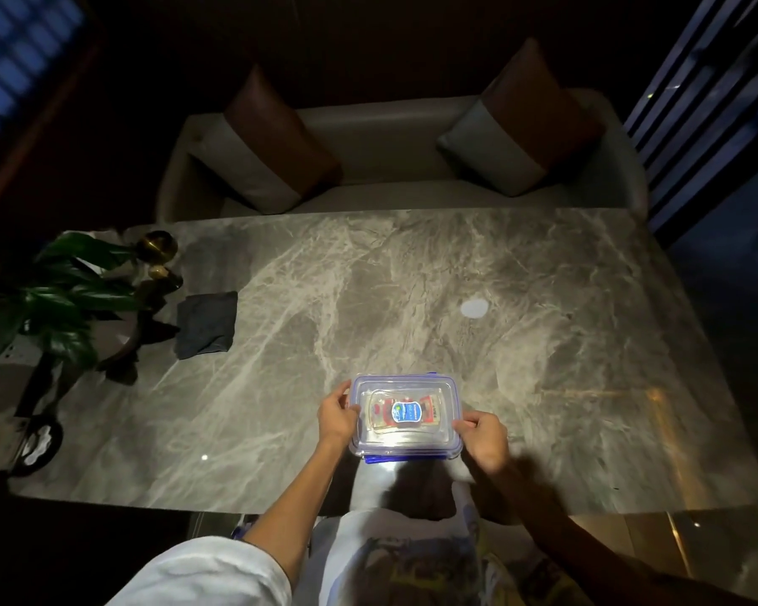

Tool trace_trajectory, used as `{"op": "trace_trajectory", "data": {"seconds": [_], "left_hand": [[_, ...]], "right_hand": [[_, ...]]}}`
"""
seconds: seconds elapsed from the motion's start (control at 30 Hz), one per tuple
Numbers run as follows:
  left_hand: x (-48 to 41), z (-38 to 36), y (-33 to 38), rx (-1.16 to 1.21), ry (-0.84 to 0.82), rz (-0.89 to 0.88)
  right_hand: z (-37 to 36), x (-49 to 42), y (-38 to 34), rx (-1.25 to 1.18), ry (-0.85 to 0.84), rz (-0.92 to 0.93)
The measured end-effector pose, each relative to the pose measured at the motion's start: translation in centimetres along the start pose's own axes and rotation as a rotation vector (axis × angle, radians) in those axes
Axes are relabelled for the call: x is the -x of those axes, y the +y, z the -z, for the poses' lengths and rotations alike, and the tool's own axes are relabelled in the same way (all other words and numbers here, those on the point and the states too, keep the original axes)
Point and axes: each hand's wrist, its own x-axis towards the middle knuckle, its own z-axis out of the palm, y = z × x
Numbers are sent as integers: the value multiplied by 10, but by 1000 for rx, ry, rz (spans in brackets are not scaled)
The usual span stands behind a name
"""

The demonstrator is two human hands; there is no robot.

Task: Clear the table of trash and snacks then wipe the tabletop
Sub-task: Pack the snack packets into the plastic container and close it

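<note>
So both hands, left hand (337, 415) and right hand (483, 435), grip the clear blue-clipped plastic snack box (405, 415) at the marble surface's (412, 277) near edge; lid looks shut, I think. Next: carry it off, then grab the dark folded cloth (205, 323).

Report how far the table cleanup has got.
Mostly cleared: the marble tabletop shows no loose trash. In hand: left hand and right hand hold the lidded clear container with a snack packet inside. Left: remove it, then wipe; the dark cloth lies folded, apparently unused.

container (405, 415) near table (543, 343) edge, cloth (205, 324) far left (beside plant (53, 299))
</note>
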Motion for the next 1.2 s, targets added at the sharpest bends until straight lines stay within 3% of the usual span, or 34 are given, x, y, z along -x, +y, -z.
{"op": "trace_trajectory", "data": {"seconds": [0.3,0.87,1.0,1.2], "left_hand": [[10,1,5,-259,32,-105],[7,4,5,-235,-39,-79],[1,5,-1,-244,-46,-33],[2,5,-3,-334,-59,-54]], "right_hand": [[-4,-2,-9,81,46,28],[-11,-5,-9,106,48,13],[-12,-7,-5,57,70,98],[-11,-21,3,184,94,189]]}}
